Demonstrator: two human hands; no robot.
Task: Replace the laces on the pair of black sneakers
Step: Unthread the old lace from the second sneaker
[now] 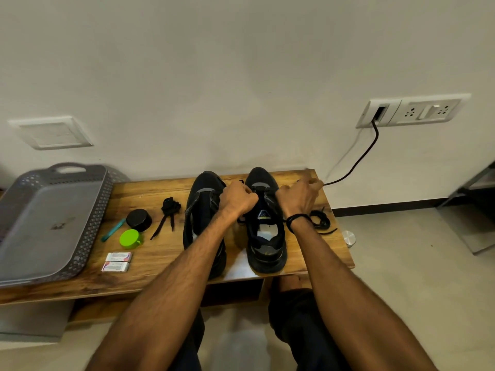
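Head view: two black sneakers stand side by side on the wooden surface (160,253), toes toward the wall, the left sneaker (203,210) and the right sneaker (266,236) close together but apart. Two spare black laces lie out, a coiled lace (170,207) left of the shoes and a loose lace (321,220) by the right edge. There are also two small white boxes (117,261), one black round lid (138,220), one green tub (130,238), one teal pen (113,229) and one grey tray (53,218).

Both arms reach forward. The left hand (238,198) is curled over the right sneaker's forward eyelets, pinching a lace end (241,181). The right hand (301,195) is curled just right of that shoe; its fingertips blur, so I cannot tell what they hold.

The right sneaker's heel sits near the front edge. Bare wood shows between the boxes and the left sneaker.
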